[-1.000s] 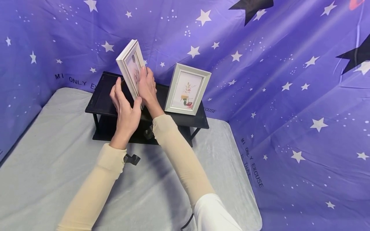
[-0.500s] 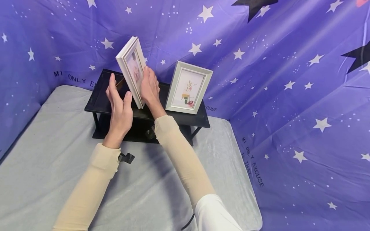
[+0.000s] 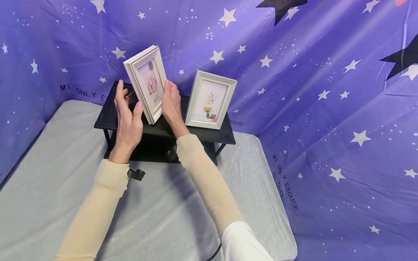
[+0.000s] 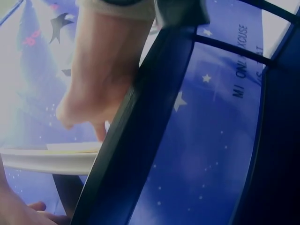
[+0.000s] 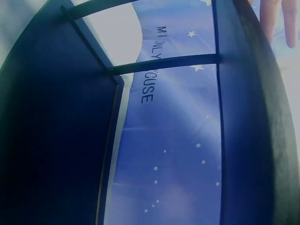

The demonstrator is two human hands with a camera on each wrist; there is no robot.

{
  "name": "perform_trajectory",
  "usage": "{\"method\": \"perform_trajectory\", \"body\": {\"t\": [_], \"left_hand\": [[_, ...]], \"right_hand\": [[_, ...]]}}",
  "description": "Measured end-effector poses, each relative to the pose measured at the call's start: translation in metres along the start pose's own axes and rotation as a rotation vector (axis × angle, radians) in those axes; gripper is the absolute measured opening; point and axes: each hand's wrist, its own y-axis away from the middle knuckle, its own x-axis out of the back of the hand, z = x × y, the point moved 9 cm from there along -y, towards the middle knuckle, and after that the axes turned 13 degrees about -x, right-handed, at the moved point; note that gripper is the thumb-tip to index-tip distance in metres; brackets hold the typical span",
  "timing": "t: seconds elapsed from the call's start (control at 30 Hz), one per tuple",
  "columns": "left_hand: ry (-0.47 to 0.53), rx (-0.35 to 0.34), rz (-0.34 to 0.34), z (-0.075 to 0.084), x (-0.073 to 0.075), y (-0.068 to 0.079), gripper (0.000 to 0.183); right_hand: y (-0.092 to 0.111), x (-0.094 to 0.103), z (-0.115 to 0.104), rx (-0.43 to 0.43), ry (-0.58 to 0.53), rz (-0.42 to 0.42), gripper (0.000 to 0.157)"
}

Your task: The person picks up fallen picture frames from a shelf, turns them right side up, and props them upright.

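A cream-white picture frame [image 3: 134, 74] with a pink floral print stands tilted back on the black two-tier shelf [image 3: 204, 135]. Against its right edge rests my right hand [image 3: 172, 105], fingers extended along the side and thumb hidden. My left hand [image 3: 128, 127] is held at the frame's lower left, fingers straight and thumb apart, thumb tip close to the edge. In the left wrist view the white frame [image 4: 51, 161] lies between the right hand [image 4: 101, 79] and the left hand [image 4: 18, 208]. Fingers [image 5: 269, 21] show beyond the shelf board in the right wrist view.
To the right on the shelf, a pale green picture frame [image 3: 228, 101] with a plant print leans back. A small brown piece [image 3: 131, 97] shows behind the white frame. The shelf stands on a grey cloth surface [image 3: 163, 224], before a purple star-printed curtain [image 3: 313, 119].
The white frame has turned to face more toward me. My left hand has moved left, off the frame's lower edge. My right hand has shifted from the frame's front to its right edge.
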Motion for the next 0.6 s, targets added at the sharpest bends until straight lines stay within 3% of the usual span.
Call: {"method": "perform_trajectory", "body": {"t": [0.27, 0.47, 0.6], "left_hand": [[-0.043, -0.007, -0.049, -0.007, 0.004, -0.008, 0.072], [-0.063, 0.027, -0.009, -0.012, 0.013, -0.013, 0.056], [-0.014, 0.058, 0.024, -0.016, 0.017, -0.017, 0.055]], "right_hand": [[0.002, 0.005, 0.009, 0.037, -0.05, 0.014, 0.058], [0.008, 0.006, 0.013, 0.039, -0.05, -0.006, 0.055], [0.012, 0.008, 0.01, 0.063, -0.05, -0.037, 0.054]]}}
